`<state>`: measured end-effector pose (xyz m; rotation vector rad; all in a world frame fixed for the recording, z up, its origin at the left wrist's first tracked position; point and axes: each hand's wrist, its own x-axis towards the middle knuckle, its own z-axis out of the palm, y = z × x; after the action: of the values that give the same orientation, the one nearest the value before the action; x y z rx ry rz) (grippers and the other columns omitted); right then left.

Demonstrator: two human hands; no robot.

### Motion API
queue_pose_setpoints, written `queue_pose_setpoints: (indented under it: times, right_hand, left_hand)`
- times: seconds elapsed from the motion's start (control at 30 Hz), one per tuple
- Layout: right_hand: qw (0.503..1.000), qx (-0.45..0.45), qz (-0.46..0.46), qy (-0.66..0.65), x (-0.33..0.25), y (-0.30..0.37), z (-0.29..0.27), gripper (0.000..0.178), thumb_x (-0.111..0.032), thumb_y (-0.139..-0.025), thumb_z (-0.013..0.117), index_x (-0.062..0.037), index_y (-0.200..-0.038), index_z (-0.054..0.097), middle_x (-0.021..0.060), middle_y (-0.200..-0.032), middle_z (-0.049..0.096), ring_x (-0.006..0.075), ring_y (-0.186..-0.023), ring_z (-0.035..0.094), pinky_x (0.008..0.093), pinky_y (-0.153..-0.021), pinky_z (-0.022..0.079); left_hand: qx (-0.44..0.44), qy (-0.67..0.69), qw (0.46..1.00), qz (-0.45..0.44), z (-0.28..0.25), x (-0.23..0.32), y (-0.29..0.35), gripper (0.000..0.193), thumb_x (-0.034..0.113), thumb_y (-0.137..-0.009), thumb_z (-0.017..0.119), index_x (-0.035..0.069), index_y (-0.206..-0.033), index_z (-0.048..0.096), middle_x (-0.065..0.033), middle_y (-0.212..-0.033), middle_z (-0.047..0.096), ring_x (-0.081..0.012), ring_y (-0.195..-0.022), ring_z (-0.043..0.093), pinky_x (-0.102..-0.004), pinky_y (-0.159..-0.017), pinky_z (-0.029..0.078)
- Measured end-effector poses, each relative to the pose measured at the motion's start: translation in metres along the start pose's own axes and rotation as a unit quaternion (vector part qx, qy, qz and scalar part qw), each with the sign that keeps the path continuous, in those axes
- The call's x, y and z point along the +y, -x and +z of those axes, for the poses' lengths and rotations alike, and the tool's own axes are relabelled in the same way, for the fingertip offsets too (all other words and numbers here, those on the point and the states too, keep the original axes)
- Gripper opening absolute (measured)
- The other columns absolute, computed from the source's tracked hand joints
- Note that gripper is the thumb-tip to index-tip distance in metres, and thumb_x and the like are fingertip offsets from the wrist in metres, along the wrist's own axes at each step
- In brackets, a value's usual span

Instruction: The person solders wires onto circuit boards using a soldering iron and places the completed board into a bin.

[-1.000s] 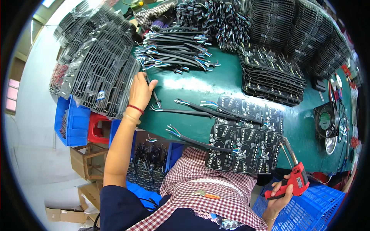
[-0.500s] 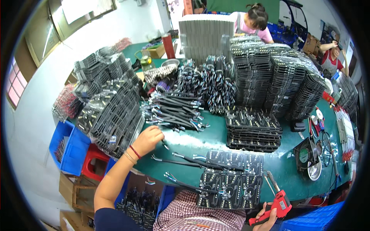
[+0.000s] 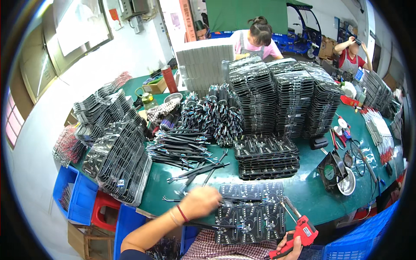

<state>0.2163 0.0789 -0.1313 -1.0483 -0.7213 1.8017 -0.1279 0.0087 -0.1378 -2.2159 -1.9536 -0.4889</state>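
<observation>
My left hand is over the left edge of a black circuit board panel, beside a black cable lying across it. Motion smears its fingers, so their grip is unclear. A second cable lies lower on the panel, partly behind my left wrist. In my right hand is a red soldering gun, held by its handle at the panel's lower right, metal tip pointing up and left. Loose black cables with bare wire ends lie just beyond my left hand, in front of a cable pile.
Stacked circuit boards stand beyond the panel, with taller stacks behind. Wrapped boards rise at left. A fan and metal bowl sit at right. Another person works across the table.
My left hand has moved from near the cable pile toward me and right, to the panel. More loose cables now lie in front of the pile. The view has shifted; my right hand keeps the soldering gun.
</observation>
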Motion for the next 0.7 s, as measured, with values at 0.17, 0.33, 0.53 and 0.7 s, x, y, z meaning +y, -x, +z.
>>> queue_pose_setpoints:
  times: [0.17, 0.33, 0.53, 0.7]
  right_hand:
    - [1.0, -0.022, -0.007, 0.011, -0.002, 0.0, -0.002, 0.033, -0.035, -0.097, 0.053, -0.0049, -0.11, 0.056, 0.0023, -0.075, 0.056, 0.0111, -0.062, 0.052, 0.0247, -0.052, 0.043]
    - [1.0, -0.024, 0.002, -0.018, 0.002, -0.002, -0.004, 0.033, -0.035, -0.097, 0.053, -0.0068, -0.113, 0.055, 0.001, -0.079, 0.055, 0.0108, -0.066, 0.053, 0.0252, -0.053, 0.043]
    - [0.999, -0.033, 0.015, -0.026, 0.004, -0.005, -0.009, 0.035, -0.036, -0.095, 0.056, -0.0082, -0.116, 0.055, 0.0011, -0.083, 0.059, 0.0111, -0.067, 0.054, 0.0252, -0.054, 0.043]
    - [0.999, -0.043, -0.014, 0.001, 0.007, -0.008, -0.01, 0.036, -0.037, -0.095, 0.056, -0.008, -0.116, 0.056, 0.0018, -0.084, 0.06, 0.0115, -0.066, 0.054, 0.025, -0.055, 0.043]
  left_hand:
    - [-0.033, -0.127, 0.972, -0.193, -0.019, -0.126, 0.02, 0.021, 0.025, -0.076, 0.068, 0.008, -0.086, 0.059, -0.0096, -0.086, 0.06, -0.0307, -0.084, 0.058, -0.0419, -0.072, 0.05]
    - [0.341, 0.032, 0.905, -0.251, -0.047, -0.161, 0.016, 0.014, 0.003, -0.093, 0.046, 0.003, -0.095, 0.059, -0.0105, -0.072, 0.057, -0.0252, -0.066, 0.059, -0.0357, -0.063, 0.047]
    - [0.351, -0.019, 0.9, -0.259, -0.1, -0.151, -0.009, 0.01, 0.015, -0.086, 0.064, 0.006, -0.091, 0.065, -0.0102, -0.071, 0.062, -0.0257, -0.065, 0.063, -0.039, -0.06, 0.05]
    - [-0.139, -0.015, 0.964, -0.225, -0.004, -0.083, -0.004, 0.069, 0.046, -0.07, 0.08, 0.013, -0.122, 0.051, -0.0151, -0.115, 0.048, -0.0361, -0.086, 0.065, -0.0455, -0.074, 0.055]
